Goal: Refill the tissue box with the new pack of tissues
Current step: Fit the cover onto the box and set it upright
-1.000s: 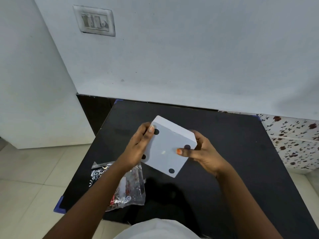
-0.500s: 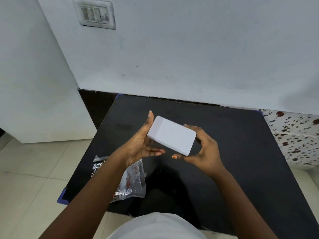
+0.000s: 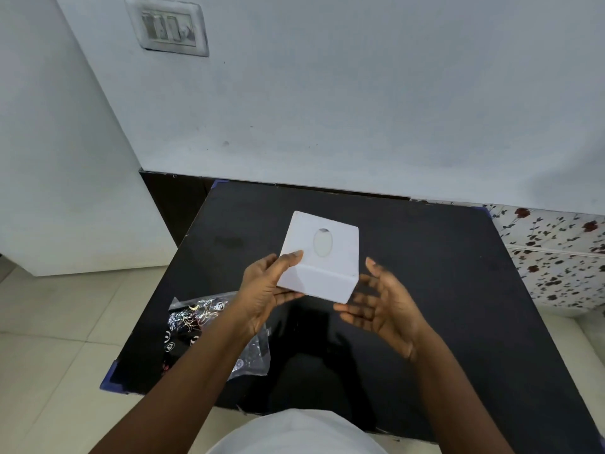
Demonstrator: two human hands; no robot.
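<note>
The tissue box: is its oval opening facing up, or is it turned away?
Facing up. The tissue box, held in the left hand, shows its oval hole on the top face; no tissue sticks out.

Hands: two, left hand (image 3: pixel 265 290) and right hand (image 3: pixel 383 309)
Tissue box (image 3: pixel 322 257): one
Tissue pack (image 3: pixel 209 326): one
Counter (image 3: pixel 442 290): one
Switch plate (image 3: pixel 167 26): one

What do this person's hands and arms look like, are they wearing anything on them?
Both forearms are bare: no sleeves, gloves, watch or bracelets show. No rings are visible on the left hand or the right hand. The nails look short. At the bottom edge, a white garment covers the torso.
</note>
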